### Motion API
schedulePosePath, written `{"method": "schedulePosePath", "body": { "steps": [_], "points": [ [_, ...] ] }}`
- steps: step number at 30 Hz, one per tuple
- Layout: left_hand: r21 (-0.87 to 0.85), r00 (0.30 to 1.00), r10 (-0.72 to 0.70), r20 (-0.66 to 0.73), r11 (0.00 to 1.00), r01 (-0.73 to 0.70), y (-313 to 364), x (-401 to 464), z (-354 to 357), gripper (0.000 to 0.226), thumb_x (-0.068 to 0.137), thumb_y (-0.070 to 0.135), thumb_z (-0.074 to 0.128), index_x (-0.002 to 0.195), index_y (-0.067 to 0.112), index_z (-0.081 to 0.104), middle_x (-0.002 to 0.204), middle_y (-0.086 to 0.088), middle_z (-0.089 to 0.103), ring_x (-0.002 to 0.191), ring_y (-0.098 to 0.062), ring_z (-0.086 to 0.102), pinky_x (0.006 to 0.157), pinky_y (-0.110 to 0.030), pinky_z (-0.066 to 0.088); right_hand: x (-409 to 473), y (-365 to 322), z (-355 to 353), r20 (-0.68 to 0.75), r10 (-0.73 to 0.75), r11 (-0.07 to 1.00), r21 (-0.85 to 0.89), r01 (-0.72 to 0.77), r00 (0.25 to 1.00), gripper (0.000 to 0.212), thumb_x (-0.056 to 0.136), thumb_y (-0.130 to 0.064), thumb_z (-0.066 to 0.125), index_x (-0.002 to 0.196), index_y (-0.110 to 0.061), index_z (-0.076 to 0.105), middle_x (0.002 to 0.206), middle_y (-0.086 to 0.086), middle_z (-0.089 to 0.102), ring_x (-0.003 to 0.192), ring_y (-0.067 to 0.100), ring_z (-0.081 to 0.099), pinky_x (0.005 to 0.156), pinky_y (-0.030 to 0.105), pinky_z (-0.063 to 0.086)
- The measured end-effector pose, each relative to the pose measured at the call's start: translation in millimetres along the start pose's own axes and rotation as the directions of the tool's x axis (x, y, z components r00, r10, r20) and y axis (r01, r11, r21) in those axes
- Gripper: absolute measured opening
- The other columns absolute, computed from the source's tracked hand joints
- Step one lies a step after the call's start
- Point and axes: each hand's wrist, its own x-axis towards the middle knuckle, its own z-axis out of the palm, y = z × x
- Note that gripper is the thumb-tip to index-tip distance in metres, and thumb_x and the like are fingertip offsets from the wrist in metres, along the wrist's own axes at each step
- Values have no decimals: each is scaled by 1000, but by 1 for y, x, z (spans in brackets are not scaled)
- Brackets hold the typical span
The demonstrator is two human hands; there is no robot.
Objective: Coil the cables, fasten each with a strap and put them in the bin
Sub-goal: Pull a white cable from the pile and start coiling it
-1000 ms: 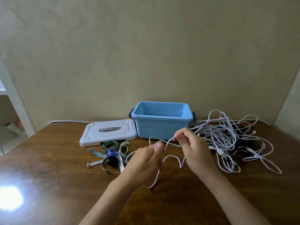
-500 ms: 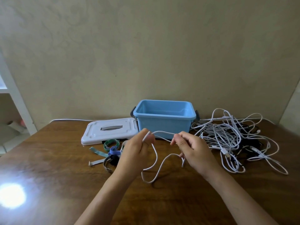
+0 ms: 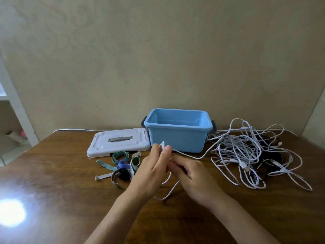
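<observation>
While looped above the table (image 3: 52, 173), white cable (image 3: 186, 155) pinched by left hand (image 3: 149, 175), fingers upright; curled round a lower loop, right hand (image 3: 193, 176) (knuckles up); behind, blue bin (image 3: 177, 138); rightward, tangled cable pile (image 3: 249, 155).

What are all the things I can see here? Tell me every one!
bin: one, blue, open, back of table.
lid: one, white, flat, left of bin.
straps: a handful, green, blue, black, grey, in front of lid.
cable pile: tangled, white and black, right of bin.
cable: one, white, runs from the hands to the pile.
table: one, brown wood.
wall: beige, behind.
left hand: pinches cable loops.
right hand: curled round cable.
</observation>
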Motion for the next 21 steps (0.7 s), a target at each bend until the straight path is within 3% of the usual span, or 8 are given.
{"method": "schedulePosePath", "body": {
  "steps": [3, 6, 8, 11, 15, 19, 21],
  "points": [
    [1, 999, 42, -12, 999, -42, 1, 1, 1, 41, 103, 51, 34, 89, 15, 47, 71, 4, 52, 59, -1, 50, 60, -25, 44, -2, 0, 0, 14, 17, 1000, -26, -16, 1000, 34, 102, -56, 46, 102, -33, 71, 94, -17, 73, 91, 4, 68, 79, 33, 55],
    [-26, 992, 31, -123, 999, -34, 0, 6, -7, 40, 107, 46, 30, 91, 16, 50, 71, 4, 49, 57, 0, 46, 58, -26, 39, -3, 4, -4, 45, 86, 995, -62, -84, 995, 42, 99, -65, 37, 91, -35, 66, 80, -7, 66, 74, 11, 62, 71, 46, 50],
    [-53, 982, 24, -189, 998, -34, -1, 9, -14, 39, 107, 46, 29, 93, 18, 52, 68, 8, 46, 57, -2, 44, 56, -23, 36, -4, 7, -7, 69, 126, 990, -66, -122, 990, 44, 99, -66, 33, 88, -35, 63, 76, -7, 63, 73, 14, 60, 71, 49, 51],
    [-53, 976, 58, -210, 996, -70, -5, 12, -14, 36, 107, 47, 30, 101, 24, 57, 67, 13, 48, 60, -4, 47, 59, -27, 37, -3, 9, 0, 132, 139, 979, -166, -116, 981, 35, 105, -56, 39, 86, -38, 63, 80, -9, 65, 78, 12, 62, 75, 45, 50],
    [-19, 987, 125, -105, 992, -127, -10, 9, -2, 43, 103, 60, 27, 108, 33, 60, 66, 19, 51, 63, -3, 49, 63, -28, 37, -2, 8, 23, 215, 82, 927, -376, 5, 973, 20, 106, -42, 42, 92, -45, 55, 96, -11, 72, 88, 8, 64, 79, 40, 51],
    [-46, 985, 145, -95, 988, -150, -16, 9, 6, 46, 101, 63, 28, 110, 35, 64, 65, 21, 53, 65, -6, 49, 62, -28, 36, -1, 5, 27, 215, 72, 888, -458, 35, 974, 23, 106, -36, 42, 95, -35, 63, 97, -5, 73, 88, 14, 65, 79, 37, 51],
    [-112, 983, 146, -115, 981, -159, -12, 9, 8, 47, 105, 57, 29, 110, 28, 66, 60, 17, 49, 58, -5, 45, 56, -27, 35, -1, 5, 25, 215, 76, 887, -461, 33, 974, 31, 106, -43, 38, 90, -33, 63, 94, -5, 73, 87, 14, 65, 79, 36, 50]
  ]
}}
